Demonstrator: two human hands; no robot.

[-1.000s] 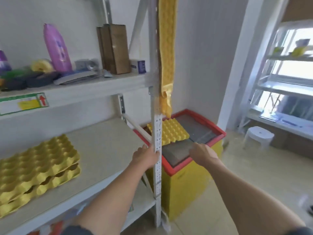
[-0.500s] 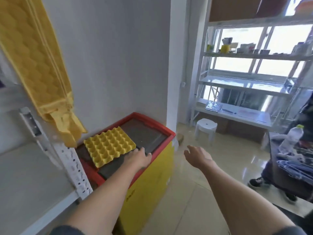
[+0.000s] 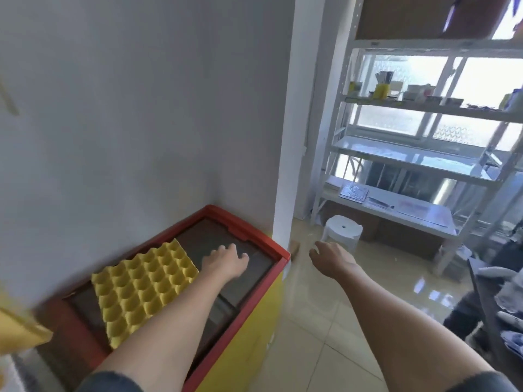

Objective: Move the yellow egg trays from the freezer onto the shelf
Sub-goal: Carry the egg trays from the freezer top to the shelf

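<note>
A yellow egg tray [image 3: 143, 288] lies flat on the dark glass lid of the chest freezer [image 3: 254, 244], which has a red rim and yellow sides. My left hand [image 3: 225, 261] rests palm down on the lid just right of the tray, fingers spread, holding nothing. My right hand [image 3: 329, 257] hovers in the air past the freezer's right end, above the floor, open and empty. The shelf with the other trays is out of view to the left.
A hanging yellow sheet [image 3: 19, 328] pokes in at the lower left. A white pillar [image 3: 293, 123] stands behind the freezer. Beyond it are a white stool [image 3: 343, 232] and a white rack [image 3: 424, 165] by the window. A person's dark legs [image 3: 469, 318] are at right.
The view swung right, away from the shelf toward the freezer. My left hand left the shelf post and landed on the freezer lid. My right hand moved out past the freezer's end.
</note>
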